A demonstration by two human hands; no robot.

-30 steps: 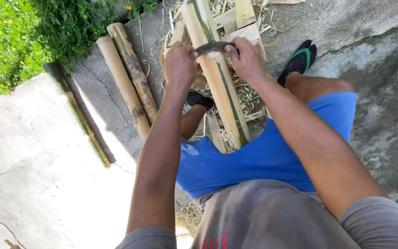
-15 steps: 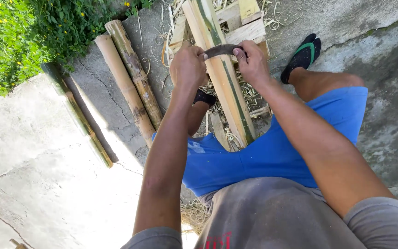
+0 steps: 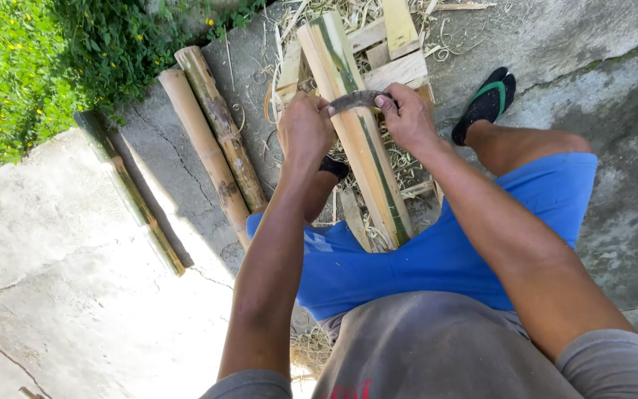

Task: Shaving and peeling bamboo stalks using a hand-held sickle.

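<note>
Two hands — left hand (image 3: 306, 127) | right hand (image 3: 407, 118) | each grip closed on curved blade (image 3: 354, 100) — across bamboo pole (image 3: 359, 140)

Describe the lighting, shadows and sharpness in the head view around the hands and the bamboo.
Head view: hard sunlight from above, with the concrete slab at lower left nearly washed out; the thin bamboo stick casts a crisp dark shadow beside it; the left hand and right hand on the curved blade over the split bamboo look sharp, with no motion blur; wide-angle stretch enlarges the forearms near the bottom edge.

floor: cracked concrete (image 3: 60, 244) | edge: green plants (image 3: 16, 66) | light: sunny
</note>
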